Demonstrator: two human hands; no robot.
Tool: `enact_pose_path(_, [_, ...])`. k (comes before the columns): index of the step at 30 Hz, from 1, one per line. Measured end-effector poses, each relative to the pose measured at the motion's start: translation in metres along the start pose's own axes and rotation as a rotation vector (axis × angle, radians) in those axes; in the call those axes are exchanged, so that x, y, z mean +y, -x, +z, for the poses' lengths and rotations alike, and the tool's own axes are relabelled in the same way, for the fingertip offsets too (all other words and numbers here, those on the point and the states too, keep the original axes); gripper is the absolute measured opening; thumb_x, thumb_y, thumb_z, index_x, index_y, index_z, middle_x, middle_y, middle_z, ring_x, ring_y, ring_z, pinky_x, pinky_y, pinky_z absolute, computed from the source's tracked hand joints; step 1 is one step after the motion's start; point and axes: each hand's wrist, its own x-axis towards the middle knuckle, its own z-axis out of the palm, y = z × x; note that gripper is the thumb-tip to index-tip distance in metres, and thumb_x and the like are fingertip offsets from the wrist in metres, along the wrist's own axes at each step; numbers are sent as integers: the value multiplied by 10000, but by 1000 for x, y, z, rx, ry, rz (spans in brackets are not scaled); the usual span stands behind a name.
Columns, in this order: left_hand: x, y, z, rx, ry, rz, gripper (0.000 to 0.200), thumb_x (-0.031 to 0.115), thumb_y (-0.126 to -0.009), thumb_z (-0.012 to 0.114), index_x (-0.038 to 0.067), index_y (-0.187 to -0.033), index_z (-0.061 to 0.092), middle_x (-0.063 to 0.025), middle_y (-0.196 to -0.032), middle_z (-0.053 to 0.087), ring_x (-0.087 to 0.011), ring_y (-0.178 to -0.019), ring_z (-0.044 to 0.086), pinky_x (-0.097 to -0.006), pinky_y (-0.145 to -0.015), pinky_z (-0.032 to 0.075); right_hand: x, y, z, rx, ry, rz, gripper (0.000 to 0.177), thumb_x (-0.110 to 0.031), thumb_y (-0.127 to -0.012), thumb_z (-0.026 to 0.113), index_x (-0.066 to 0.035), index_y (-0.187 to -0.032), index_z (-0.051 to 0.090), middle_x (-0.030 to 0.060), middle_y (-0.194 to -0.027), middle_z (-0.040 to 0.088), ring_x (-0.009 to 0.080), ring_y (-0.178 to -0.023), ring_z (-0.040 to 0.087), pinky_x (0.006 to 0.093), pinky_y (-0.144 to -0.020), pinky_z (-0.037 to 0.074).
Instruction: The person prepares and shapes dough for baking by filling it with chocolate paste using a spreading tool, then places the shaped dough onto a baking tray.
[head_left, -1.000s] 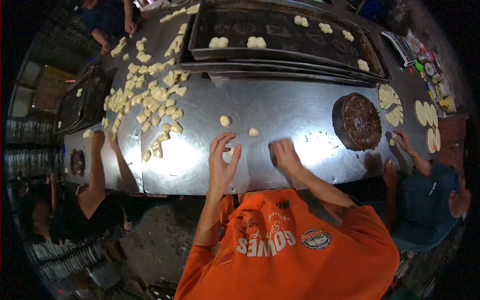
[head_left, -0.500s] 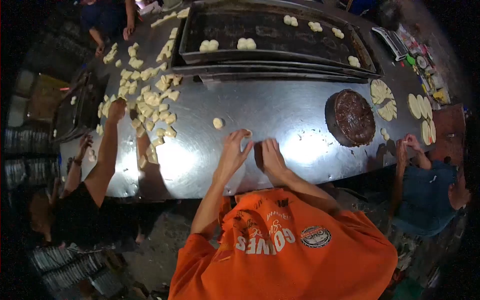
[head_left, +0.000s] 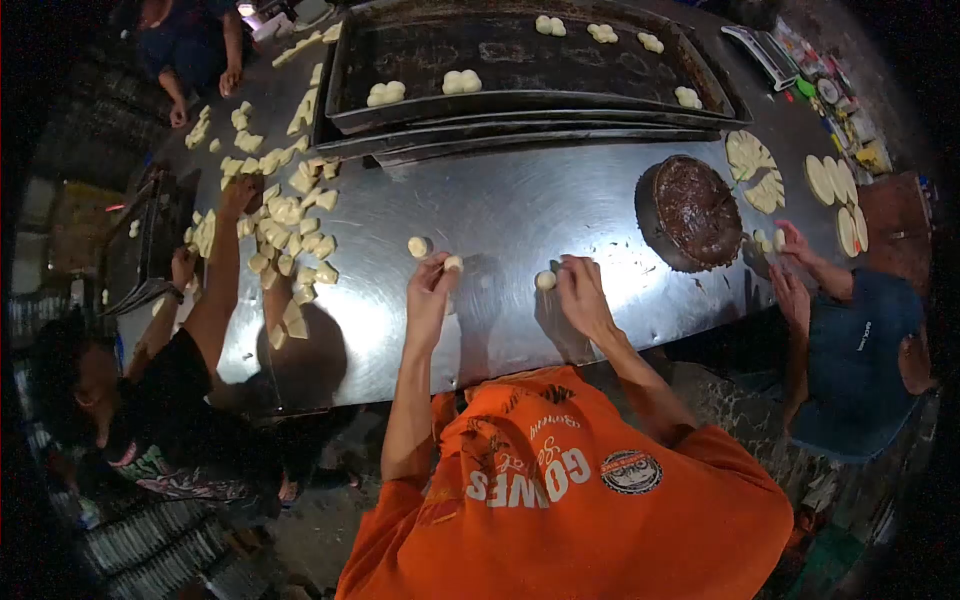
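A small ball of pale dough sits at the fingertips of my left hand, whose fingers are closed on it. To the right, my right hand has its fingers bent together, with another dough ball at the tips of its thumb and fingers. Just beyond my left hand, a cut dough piece lies on the metal table. Many more dough pieces are heaped to the left, where a co-worker's hand reaches in.
Stacked dark baking trays with clustered dough balls stand at the back. A round pan of dark brown paste is at right, near flattened dough. A co-worker's hands handle dough farther right. A scale sits at the back right.
My hands have moved apart, the left slightly left and the right to the right. Dough balls now show at both sets of fingertips. The left co-worker's hand has moved farther up the heap.
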Motion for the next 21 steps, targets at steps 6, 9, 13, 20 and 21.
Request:
enact_pose_path(6, [22, 7, 13, -48, 758, -167, 355, 190, -1010, 583, -9, -1297, 519, -72, -1141, 587, -188, -1150, 559, -363, -1013, 486, -31, -38, 11, -178, -56, -86, 263, -10, -831, 645, 14, -1083, 571, 203, -1135, 552, 366, -1022, 515, 422, -902, 464])
enact_pose_path(9, [39, 9, 19, -125, 843, -113, 349, 253, -1032, 535, -2, -1270, 520, -76, -1199, 552, -211, -1160, 541, -375, -1093, 442, -34, -73, 16, -294, 218, -302, 256, -42, -846, 660, 18, -1089, 609, 197, -1114, 554, 348, -975, 519, 408, -891, 466])
enact_pose_path(13, [51, 10, 27, -15, 608, 110, 219, 119, -990, 602, 25, -1183, 557, -85, -1173, 574, -213, -1127, 579, -362, -1036, 491, -101, -91, -4, -549, -811, 272, 420, -186, -910, 712, -22, -1282, 606, 105, -1194, 619, 193, -1020, 594, 299, -864, 490])
enact_pose_path(20, [54, 22, 54, -16, 289, 329, 192, -27, -917, 655, 7, -1088, 576, -73, -1139, 590, -149, -1077, 583, -294, -949, 477, -107, -66, -20, -493, -1195, 392, 384, -91, -929, 686, -29, -1297, 597, 76, -1195, 645, 160, -1063, 605, 285, -931, 498])
enact_pose_path(21, [55, 23, 58, -15, 295, 290, 192, -15, -915, 664, 9, -1085, 578, -66, -1117, 593, -146, -1057, 584, -292, -928, 482, -98, -63, -17, -447, -1391, 487, 370, -82, -932, 679, -42, -1292, 604, 72, -1186, 644, 171, -1061, 610, 293, -927, 503])
